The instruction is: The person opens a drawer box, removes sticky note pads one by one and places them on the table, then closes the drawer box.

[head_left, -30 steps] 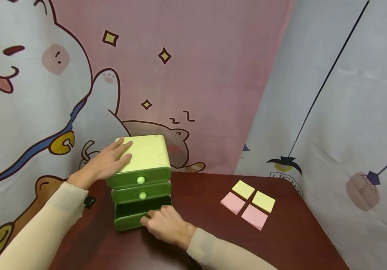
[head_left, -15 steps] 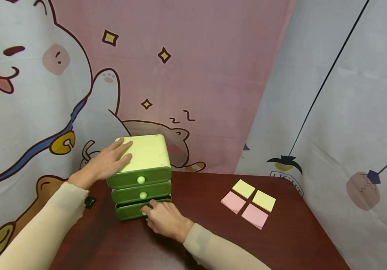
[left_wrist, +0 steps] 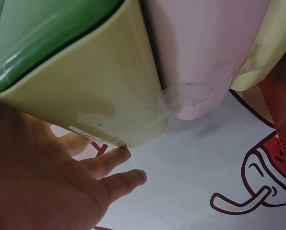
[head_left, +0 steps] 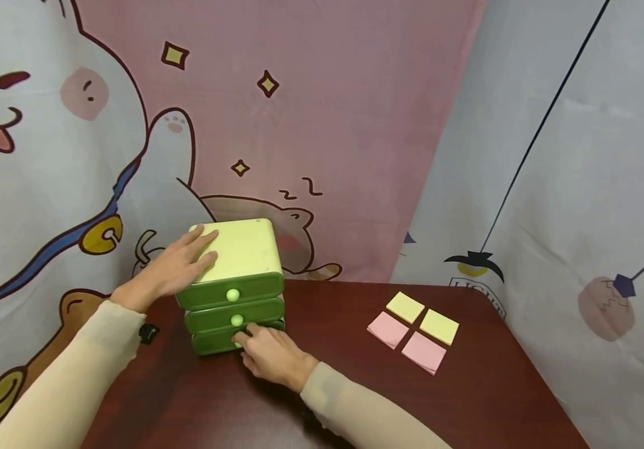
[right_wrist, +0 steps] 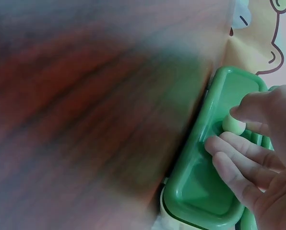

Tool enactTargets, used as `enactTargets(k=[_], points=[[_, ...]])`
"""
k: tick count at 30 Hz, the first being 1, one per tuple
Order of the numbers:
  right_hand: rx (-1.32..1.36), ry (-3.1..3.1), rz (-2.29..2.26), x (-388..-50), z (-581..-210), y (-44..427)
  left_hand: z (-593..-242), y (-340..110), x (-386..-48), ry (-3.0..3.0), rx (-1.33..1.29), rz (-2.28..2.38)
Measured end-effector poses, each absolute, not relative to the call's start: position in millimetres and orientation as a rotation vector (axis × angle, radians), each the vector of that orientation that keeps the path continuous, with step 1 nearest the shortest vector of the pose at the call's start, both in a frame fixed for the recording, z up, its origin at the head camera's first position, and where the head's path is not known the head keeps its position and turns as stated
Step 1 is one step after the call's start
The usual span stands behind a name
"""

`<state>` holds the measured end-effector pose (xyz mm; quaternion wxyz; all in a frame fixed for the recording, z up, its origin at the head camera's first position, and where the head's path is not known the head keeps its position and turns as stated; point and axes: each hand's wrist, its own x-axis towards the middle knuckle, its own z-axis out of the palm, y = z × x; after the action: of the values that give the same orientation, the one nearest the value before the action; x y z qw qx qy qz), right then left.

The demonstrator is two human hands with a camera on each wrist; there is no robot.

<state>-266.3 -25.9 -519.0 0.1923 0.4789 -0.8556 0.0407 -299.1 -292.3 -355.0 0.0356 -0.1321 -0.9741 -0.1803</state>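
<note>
A small three-drawer cabinet [head_left: 246, 246] with a pale yellow top and green drawer fronts stands on the table. My left hand [head_left: 170, 268] rests on the left part of its top, fingers spread. In the left wrist view, the cabinet's side shows a yellow section [left_wrist: 104, 91] and a pink one [left_wrist: 196, 52]. At the bottom drawer [head_left: 213, 343], my right hand [head_left: 274, 355] pinches the round light-green knob [right_wrist: 234, 125] between thumb and fingers. That drawer is almost fully in, with a thin dark gap at its upper right. The upper two drawers are closed.
To the right on the dark red-brown table [head_left: 333, 386] lie two yellow sticky-note pads [head_left: 439, 327] and two pink ones [head_left: 424, 352]. A printed cloth [head_left: 356, 137] hangs behind the cabinet. A small black object [head_left: 148, 333] sits by the left wrist.
The bottom drawer has slid inward from partly open to nearly closed, with the right hand moving along at its front. The left hand stays on the cabinet top. The head view shifted slightly.
</note>
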Motion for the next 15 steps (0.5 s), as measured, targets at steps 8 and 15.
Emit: enactTargets(k=[8, 15], points=[[1.351, -2.355, 0.015, -270.1, -513.3, -29.1, -354.1, -295.3, -299.3, -2.994, -0.395, -0.565], [1.335, -2.351, -0.031, -270.8, -510.4, -24.8, -355.9, -293.1, -300.9, -2.990, -0.400, -0.553]])
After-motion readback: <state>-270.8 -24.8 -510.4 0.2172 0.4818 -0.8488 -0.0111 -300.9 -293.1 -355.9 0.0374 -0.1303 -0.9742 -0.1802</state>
